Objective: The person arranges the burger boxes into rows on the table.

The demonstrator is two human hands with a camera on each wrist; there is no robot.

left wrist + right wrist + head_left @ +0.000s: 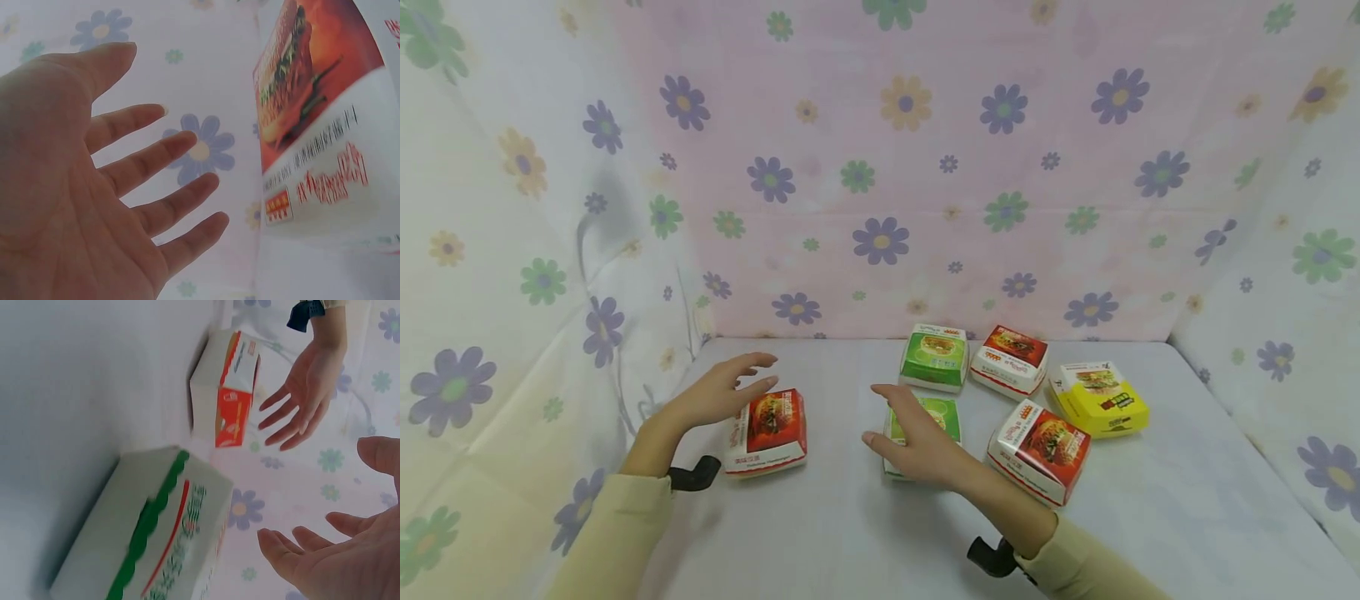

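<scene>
On the left side of the table, my left hand (722,392) hovers by the upper left of a red-and-white burger box (775,429). Its fingers are spread and hold nothing; in the left wrist view a gap separates the hand (94,181) from the box (325,125). My right hand (921,442) is held over the nearer green-and-white burger box (942,412) and partly hides it. In the right wrist view this hand (344,556) has loosely extended fingers, apart from the green-trimmed box (181,531).
Behind the nearer green box stands another green burger box (935,358). To the right are two red burger boxes, one at the back (1011,358) and one in front (1045,450), and a yellow burger box (1101,400). Flowered cloth (820,275) hangs behind the white table (820,542).
</scene>
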